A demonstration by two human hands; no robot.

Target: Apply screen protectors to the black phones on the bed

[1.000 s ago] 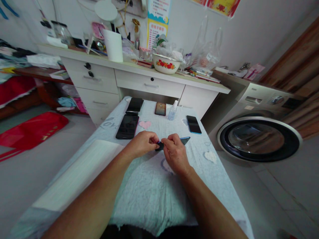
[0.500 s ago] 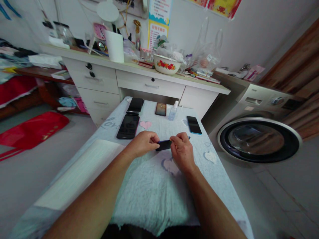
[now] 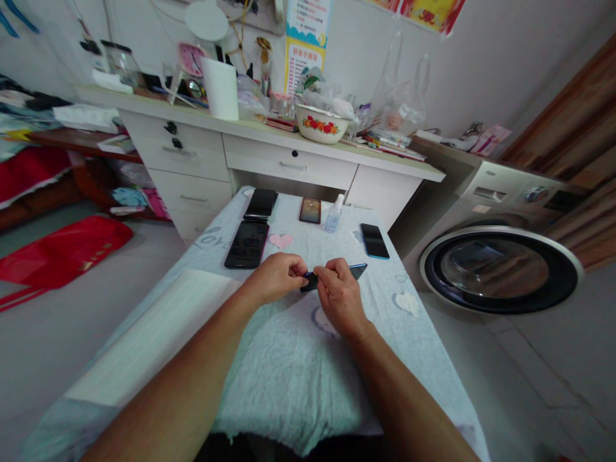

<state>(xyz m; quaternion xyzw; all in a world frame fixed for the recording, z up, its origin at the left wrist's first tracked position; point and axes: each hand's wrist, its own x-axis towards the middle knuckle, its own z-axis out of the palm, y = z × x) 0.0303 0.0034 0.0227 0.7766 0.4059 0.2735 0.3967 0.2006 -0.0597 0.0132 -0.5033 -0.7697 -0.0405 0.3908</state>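
A dark phone (image 3: 357,271) lies tilted between my hands over the cloth-covered table. My left hand (image 3: 282,277) pinches its left end between thumb and fingers. My right hand (image 3: 338,292) is closed with its fingertips at the phone's near left part; whether they hold something small is hidden. Beyond my left hand rests a large black phone (image 3: 247,244), with another black device (image 3: 261,204) behind it. Farther back are a small brown-screened phone (image 3: 310,210) and a clear spray bottle (image 3: 333,215). A blue-edged phone (image 3: 374,241) lies to the right.
A folded white cloth (image 3: 158,333) lies along the left of the table (image 3: 269,385). Behind stands a white desk (image 3: 289,163) with a flowered bowl (image 3: 321,124) and a paper roll (image 3: 220,88). A washing machine (image 3: 500,192) is at the right.
My right hand has moved left along the phone, closer to my left hand, uncovering the phone's right end. My left hand has kept its grip in place.
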